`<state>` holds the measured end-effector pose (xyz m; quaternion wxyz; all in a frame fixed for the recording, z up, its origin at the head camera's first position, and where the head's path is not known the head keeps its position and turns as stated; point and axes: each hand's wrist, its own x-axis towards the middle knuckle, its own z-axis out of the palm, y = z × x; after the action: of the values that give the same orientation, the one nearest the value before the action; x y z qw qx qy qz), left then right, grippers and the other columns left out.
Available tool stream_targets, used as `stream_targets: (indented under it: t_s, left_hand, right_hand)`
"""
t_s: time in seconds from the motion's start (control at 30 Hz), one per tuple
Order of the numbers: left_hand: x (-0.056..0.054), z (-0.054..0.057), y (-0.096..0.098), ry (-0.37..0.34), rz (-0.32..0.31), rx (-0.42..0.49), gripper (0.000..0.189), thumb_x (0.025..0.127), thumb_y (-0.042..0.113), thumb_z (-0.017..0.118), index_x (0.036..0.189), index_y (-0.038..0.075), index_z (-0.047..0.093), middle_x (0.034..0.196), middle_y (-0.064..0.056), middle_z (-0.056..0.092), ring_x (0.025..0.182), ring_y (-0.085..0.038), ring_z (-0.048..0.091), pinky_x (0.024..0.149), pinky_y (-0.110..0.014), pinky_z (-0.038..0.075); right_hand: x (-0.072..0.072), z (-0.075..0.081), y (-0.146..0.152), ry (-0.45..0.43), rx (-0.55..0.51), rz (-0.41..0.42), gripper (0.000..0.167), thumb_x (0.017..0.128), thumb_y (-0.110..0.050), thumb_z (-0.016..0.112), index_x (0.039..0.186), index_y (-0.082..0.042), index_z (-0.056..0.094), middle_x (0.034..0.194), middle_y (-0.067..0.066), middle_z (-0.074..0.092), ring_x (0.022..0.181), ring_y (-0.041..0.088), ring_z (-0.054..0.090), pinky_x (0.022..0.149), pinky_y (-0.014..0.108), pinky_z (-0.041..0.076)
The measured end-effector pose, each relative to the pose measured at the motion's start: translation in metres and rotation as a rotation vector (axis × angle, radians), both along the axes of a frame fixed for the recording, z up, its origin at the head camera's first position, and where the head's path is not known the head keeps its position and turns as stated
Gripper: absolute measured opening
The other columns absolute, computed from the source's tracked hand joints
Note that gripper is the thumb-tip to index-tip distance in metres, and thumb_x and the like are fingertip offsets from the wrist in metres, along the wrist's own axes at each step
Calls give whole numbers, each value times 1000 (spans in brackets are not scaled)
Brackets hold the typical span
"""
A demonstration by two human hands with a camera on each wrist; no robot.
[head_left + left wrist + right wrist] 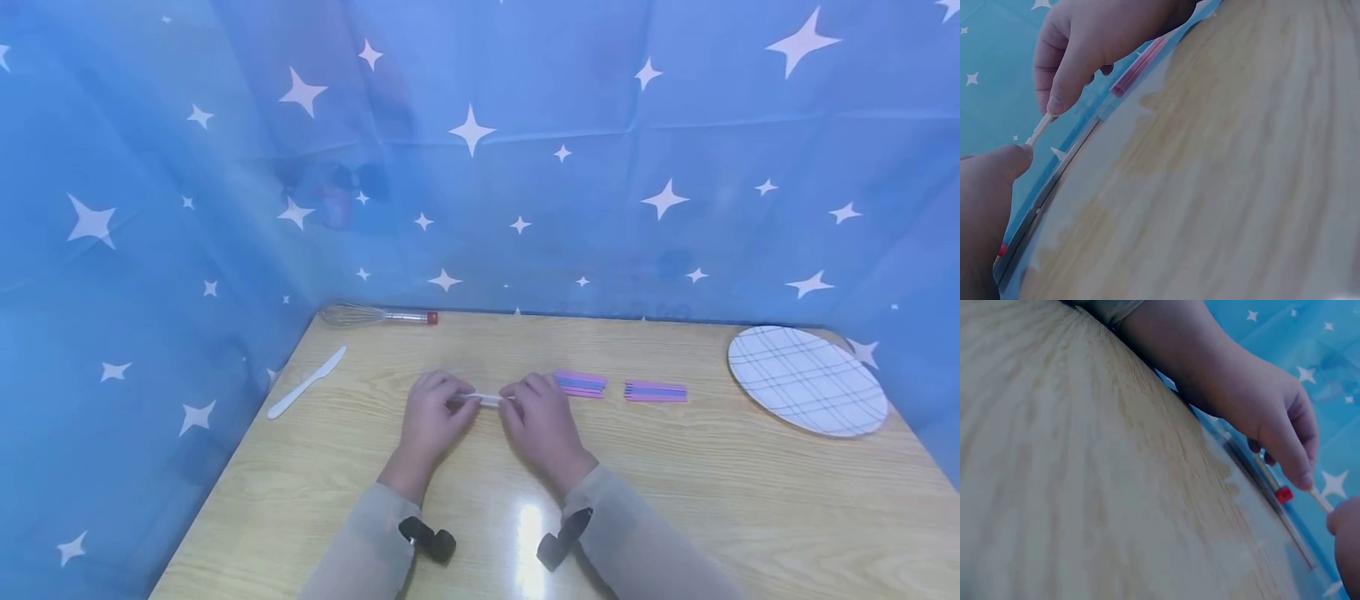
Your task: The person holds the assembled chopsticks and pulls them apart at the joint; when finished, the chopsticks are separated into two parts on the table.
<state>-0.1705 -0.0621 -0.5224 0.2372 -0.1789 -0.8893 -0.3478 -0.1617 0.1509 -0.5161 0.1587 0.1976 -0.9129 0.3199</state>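
Between both hands a thin pale stick (489, 401) runs level, close over the wooden table (480, 467). My left hand (435, 415) pinches its left end between thumb and fingers. The other end is pinched by my right hand (542, 427). In the left wrist view, a short middle length of the pale stick (1039, 129) shows between the thumbs; its ends are hidden in the fingers. The right wrist view shows the pale stick (1320, 499) too. Just beyond my right hand lies a row of pink, purple and blue sticks (583, 384).
A second row of pink and blue sticks (656, 392) lies further right. At the right stands a checked oval plate (806, 379). A white plastic knife (307, 382) lies at the left, and a whisk (378, 316) with a red end lies by the back edge. A starry blue curtain (525, 183) hangs behind.
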Motion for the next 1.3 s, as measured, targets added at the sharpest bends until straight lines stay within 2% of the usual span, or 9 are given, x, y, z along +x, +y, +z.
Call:
stream_targets:
  t_s: [0.37,0.53,0.8,0.97,1.1,1.3]
  left_hand:
    - [-7,-5,22,-117,-4,-34,18,92,36,85,99,21,80,102,11,69,100,-12,59,93,-38,51]
    - [-9,-6,32,-107,-31,-34,18,89,37,87,98,22,80,100,13,68,98,-10,59,91,-36,51]
    - [-13,-6,53,-31,-75,-21,18,89,34,87,96,19,81,97,10,70,95,-12,61,91,-35,51]
    - [-16,-6,72,-33,-108,-31,18,90,35,86,98,20,81,98,10,70,97,-13,61,93,-35,50]
    - [-18,-5,88,-54,-131,-40,19,91,37,85,99,20,80,100,10,70,98,-12,60,95,-34,49]
    - [-21,-4,110,-42,-159,-63,20,93,38,83,99,20,80,101,8,71,98,-13,62,95,-36,51]
  right_hand:
    - [7,-1,23,3,13,-47,14,104,-27,69,111,-18,77,102,-11,59,102,14,47,95,39,42]
    - [12,-2,34,60,30,-56,12,102,-23,71,107,-16,78,100,-8,61,102,18,48,96,42,41]
    - [10,-5,56,177,8,-47,12,99,-20,75,107,-13,79,108,-1,70,110,26,56,100,50,42]
    - [13,-6,75,152,18,-73,16,100,-20,73,112,-14,80,108,-2,70,111,25,55,102,48,40]
    - [16,-6,89,111,37,-101,14,102,-23,71,110,-15,80,109,-2,69,111,24,53,103,47,40]
    - [17,-7,111,162,29,-122,10,99,-19,74,104,-12,79,102,-1,67,104,26,53,97,47,40]
